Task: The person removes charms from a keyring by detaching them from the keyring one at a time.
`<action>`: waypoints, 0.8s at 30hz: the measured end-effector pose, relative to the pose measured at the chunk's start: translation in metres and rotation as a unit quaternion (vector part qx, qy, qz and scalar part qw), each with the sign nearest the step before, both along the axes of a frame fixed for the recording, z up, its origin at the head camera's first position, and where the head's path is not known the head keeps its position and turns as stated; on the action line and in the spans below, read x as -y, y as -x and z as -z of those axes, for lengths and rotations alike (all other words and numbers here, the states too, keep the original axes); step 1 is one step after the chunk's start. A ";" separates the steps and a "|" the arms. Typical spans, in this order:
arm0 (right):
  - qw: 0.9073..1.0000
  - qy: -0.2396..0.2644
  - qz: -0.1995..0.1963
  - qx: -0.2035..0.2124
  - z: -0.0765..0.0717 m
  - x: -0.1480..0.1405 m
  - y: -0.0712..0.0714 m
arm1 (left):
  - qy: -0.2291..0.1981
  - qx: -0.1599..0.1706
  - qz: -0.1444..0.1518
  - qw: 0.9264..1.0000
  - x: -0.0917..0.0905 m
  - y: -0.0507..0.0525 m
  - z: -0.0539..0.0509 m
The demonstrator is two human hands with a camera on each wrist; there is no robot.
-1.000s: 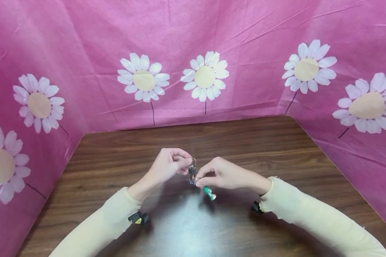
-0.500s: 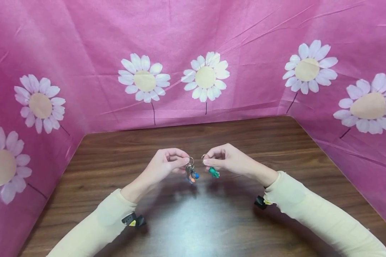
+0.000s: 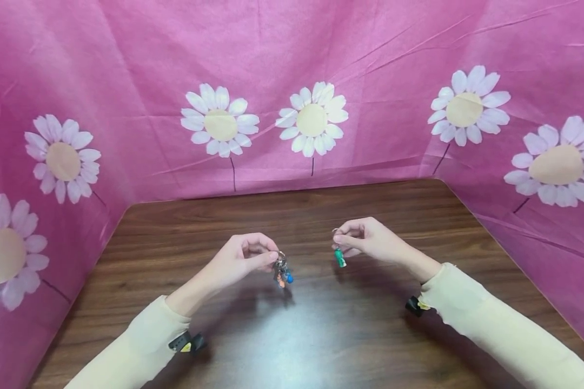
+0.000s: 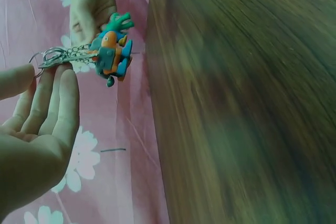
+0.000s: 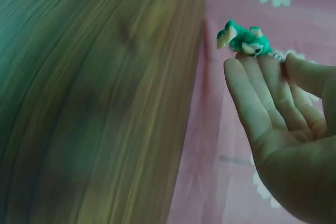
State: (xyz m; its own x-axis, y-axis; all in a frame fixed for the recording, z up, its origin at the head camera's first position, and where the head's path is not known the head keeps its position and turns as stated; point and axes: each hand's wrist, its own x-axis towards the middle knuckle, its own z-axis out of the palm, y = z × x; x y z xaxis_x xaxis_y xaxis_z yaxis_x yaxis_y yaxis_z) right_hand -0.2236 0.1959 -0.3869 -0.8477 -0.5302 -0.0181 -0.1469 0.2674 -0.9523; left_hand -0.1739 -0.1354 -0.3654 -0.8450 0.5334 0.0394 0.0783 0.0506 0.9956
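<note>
My left hand (image 3: 238,260) pinches a metal key ring (image 3: 281,255) between thumb and fingers. Several chains and small figures hang from it, orange and blue ones (image 3: 283,279) among them. In the left wrist view, an orange-and-blue toy figure (image 4: 109,59) dangles beyond the fingertips; how many pieces hang there is hard to tell. To the right, my right hand (image 3: 376,241) pinches the ring of a keychain with a green figure (image 3: 339,257). That green animal-like figure (image 5: 245,40) has pale patches and a short chain in the right wrist view. Both bunches hang above the table, apart from each other.
A dark brown wood-grain table (image 3: 292,329) lies under both hands. Pink cloth (image 3: 292,43) printed with white daisies walls off the back and both sides. Black wrist devices (image 3: 187,342) sit at both sleeve cuffs.
The hands were together at the key ring; the green keychain came away in the right hand. They have since drawn apart, left hand leftward and slightly nearer, right hand rightward.
</note>
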 end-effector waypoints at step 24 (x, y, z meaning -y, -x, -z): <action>0.998 -0.008 -0.009 0.060 0.049 -0.033 0.050 | 0.006 0.041 -0.014 0.999 0.017 -0.001 0.035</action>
